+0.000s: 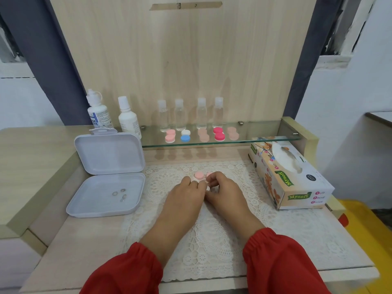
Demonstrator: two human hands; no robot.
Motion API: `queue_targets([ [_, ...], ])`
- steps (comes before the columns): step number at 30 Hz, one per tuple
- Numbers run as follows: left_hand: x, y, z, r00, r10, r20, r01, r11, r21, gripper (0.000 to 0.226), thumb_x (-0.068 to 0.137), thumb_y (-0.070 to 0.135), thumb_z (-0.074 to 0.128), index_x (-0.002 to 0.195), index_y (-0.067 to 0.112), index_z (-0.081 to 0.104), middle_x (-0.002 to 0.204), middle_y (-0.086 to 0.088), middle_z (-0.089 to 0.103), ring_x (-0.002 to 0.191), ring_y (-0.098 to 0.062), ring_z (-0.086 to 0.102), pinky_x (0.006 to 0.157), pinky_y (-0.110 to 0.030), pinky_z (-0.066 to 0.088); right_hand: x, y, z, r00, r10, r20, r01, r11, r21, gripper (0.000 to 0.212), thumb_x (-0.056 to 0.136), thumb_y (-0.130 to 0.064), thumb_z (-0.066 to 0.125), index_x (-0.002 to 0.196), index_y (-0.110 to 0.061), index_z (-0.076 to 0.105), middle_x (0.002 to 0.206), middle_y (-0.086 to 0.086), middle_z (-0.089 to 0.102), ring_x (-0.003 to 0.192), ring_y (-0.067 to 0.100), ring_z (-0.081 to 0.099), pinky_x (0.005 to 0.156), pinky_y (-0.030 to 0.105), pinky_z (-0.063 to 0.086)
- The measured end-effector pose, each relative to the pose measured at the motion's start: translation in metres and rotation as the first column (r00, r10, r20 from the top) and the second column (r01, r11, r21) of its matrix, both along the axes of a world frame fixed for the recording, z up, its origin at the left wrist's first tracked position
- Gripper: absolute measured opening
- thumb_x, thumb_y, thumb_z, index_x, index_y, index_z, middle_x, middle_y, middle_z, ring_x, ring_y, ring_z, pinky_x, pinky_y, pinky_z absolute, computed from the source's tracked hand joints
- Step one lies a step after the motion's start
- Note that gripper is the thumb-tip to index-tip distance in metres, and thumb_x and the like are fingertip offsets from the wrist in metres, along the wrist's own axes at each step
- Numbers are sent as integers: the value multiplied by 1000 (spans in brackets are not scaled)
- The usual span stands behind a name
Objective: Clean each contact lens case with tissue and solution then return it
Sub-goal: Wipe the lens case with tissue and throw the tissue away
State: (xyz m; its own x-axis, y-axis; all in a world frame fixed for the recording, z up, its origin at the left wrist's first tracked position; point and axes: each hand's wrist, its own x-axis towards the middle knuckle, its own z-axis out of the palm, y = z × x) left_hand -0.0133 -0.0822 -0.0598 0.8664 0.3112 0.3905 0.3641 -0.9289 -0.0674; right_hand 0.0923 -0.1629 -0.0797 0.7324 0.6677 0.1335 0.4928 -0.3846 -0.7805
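At frame centre, left hand (186,190) and right hand (220,187) both pinch the pink contact lens case (200,175) on the lace mat (212,240)

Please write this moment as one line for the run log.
step: handling pink case on mat | left hand: on case | right hand: pinching case | tissue box: untouched

case (199,175) pale pink | mat (222,240) white lace | sleeves (282,262) red
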Motion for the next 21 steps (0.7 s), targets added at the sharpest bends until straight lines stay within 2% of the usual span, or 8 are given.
queue_targets([
  [5, 14, -5, 4, 995, 68, -66, -72, 996, -50, 31, 89, -3, 42, 118, 7, 42, 103, -7, 59, 103, -22, 49, 71, -27, 35, -1, 0, 2, 1000, 1, 11, -1, 1000, -2, 22, 80, -25, 67, 101, -26, 58, 95, -13, 61, 84, 6, 58, 60, 19, 39],
  [9, 16, 2, 7, 980, 187, 67, -147, 911, -386, 24, 87, -1, 46, 108, 12, 44, 89, -4, 51, 82, -19, 47, 63, -27, 34, -1, 0, 1, 1000, 5, 30, -5, 1000, 1, 26, 79, -26, 71, 101, -28, 57, 92, -15, 58, 86, 5, 56, 65, 19, 42],
  [11, 14, 5, 3, 956, 251, 149, -115, 793, -599, 15, 90, 5, 49, 102, 13, 48, 87, -1, 54, 79, -18, 51, 61, -28, 37, 0, 1, 0, 1000, 6, 26, -6, 1000, -2, 28, 79, -28, 71, 102, -29, 56, 93, -15, 59, 86, 5, 56, 64, 21, 42],
  [13, 10, 10, -5, 889, 379, 258, 1, 561, -828, 8, 90, 6, 54, 92, 14, 54, 85, 2, 58, 79, -16, 54, 61, -24, 40, 1, 1, -2, 1000, 11, 18, -11, 1000, -9, 31, 78, -29, 72, 104, -31, 55, 95, -14, 59, 88, 5, 55, 64, 22, 41],
  [15, 5, 13, -7, 768, 522, 373, 192, 367, -910, 10, 87, 5, 59, 88, 15, 57, 86, 2, 61, 80, -16, 57, 63, -22, 42, 2, 0, -3, 1000, 18, 14, -18, 1000, -7, 33, 78, -29, 72, 106, -31, 54, 96, -14, 59, 88, 4, 54, 62, 20, 38],
  [17, 1, 12, -6, 702, 518, 488, 280, 429, -858, 15, 85, 5, 63, 87, 19, 58, 87, 6, 63, 79, -7, 59, 64, -16, 43, 2, 0, -3, 1000, 18, 0, -18, 1000, 4, 36, 78, -30, 73, 109, -32, 53, 97, -15, 60, 87, 2, 53, 62, 21, 38],
  [19, 1, 7, -1, 770, 358, 528, 294, 534, -793, 18, 86, 6, 63, 86, 23, 58, 83, 10, 64, 74, 0, 58, 60, -12, 43, 2, -1, -3, 1000, 20, -18, -20, 1000, 16, 39, 78, -32, 72, 112, -32, 53, 98, -15, 61, 86, 2, 55, 64, 23, 43],
  [21, 5, 4, -3, 879, 156, 451, 249, 656, -712, 16, 88, 10, 61, 87, 25, 57, 83, 8, 64, 75, -5, 57, 63, -19, 45, 2, -2, -3, 999, 27, -41, -26, 999, 28, 41, 78, -31, 71, 114, -33, 52, 99, -15, 62, 86, 2, 58, 68, 26, 48],
])
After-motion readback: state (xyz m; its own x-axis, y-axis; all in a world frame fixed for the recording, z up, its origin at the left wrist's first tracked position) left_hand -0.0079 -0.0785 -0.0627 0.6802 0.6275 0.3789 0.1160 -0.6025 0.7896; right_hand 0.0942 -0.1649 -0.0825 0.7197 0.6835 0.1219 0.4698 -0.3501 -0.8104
